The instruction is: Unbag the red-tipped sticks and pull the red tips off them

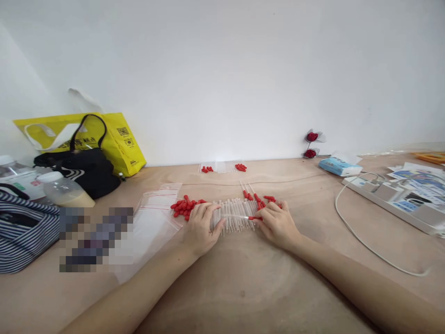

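Observation:
A row of thin clear tubes (234, 208) lies side by side on the table between my two hands. My right hand (280, 225) pinches a red rubber bulb (255, 218) joined to one clear tube, which stretches leftward over the row. My left hand (203, 227) rests at the left end of the tubes, thumb and index finger apart around them; whether it touches the held tube I cannot make out. Beside it is a heap of loose red bulbs (184, 206). Just behind my right hand lie several droppers with red bulbs (247, 195) on clear tubes.
Clear zip bags (156, 208) lie at left. Against the wall is a packed bag of tubes and red bulbs (222, 167). A yellow bag (132, 148), black bag (97, 176) and bottle (69, 192) stand far left. A power strip (389, 199), white cable (354, 246) and tissue pack (339, 166) are right.

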The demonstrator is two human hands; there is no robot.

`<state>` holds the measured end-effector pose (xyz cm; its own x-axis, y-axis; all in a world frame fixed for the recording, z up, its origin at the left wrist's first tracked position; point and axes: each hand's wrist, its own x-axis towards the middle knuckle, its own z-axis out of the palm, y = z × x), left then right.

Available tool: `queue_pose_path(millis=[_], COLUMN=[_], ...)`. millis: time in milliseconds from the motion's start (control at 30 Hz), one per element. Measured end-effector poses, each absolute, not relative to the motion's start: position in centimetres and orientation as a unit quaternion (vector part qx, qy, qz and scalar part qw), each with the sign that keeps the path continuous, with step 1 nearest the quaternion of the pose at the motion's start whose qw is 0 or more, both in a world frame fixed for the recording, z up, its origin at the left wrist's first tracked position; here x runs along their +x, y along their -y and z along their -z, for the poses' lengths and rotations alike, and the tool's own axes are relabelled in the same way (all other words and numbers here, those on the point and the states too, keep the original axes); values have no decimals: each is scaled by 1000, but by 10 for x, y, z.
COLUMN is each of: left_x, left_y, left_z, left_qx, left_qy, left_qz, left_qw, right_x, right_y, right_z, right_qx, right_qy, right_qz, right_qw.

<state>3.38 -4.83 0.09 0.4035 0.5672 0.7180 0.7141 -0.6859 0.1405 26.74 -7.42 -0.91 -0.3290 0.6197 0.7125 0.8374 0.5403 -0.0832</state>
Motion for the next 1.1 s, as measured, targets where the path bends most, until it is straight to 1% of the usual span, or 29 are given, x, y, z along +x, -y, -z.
queue_pose_path(millis=[100,233,333,500,633,867,1100], left_x=[37,43,46,47,46,45,43], left_y=[49,54,56,58,60,60,60], left_z=[-3,1,5,3,1,4,5], left_qx=[-850,-880,-882,-887,-887,-891,-901], left_qy=[356,295,275,250,244,238,240], left_qz=[367,350,353,339,331,330,314], left_qw=[130,132,152,188,212,202,177], right_x=[259,245,240,238,239,241,242], right_y=[81,80,79,80,82,84,87], right_z=[15,14,14,13,15,16,15], right_qx=[-397,-362,-350,-373,-377,-359,-339], right_qy=[810,812,821,823,824,836,840], right_qz=[187,200,201,201,189,174,146], right_qw=[389,412,404,380,378,378,399])
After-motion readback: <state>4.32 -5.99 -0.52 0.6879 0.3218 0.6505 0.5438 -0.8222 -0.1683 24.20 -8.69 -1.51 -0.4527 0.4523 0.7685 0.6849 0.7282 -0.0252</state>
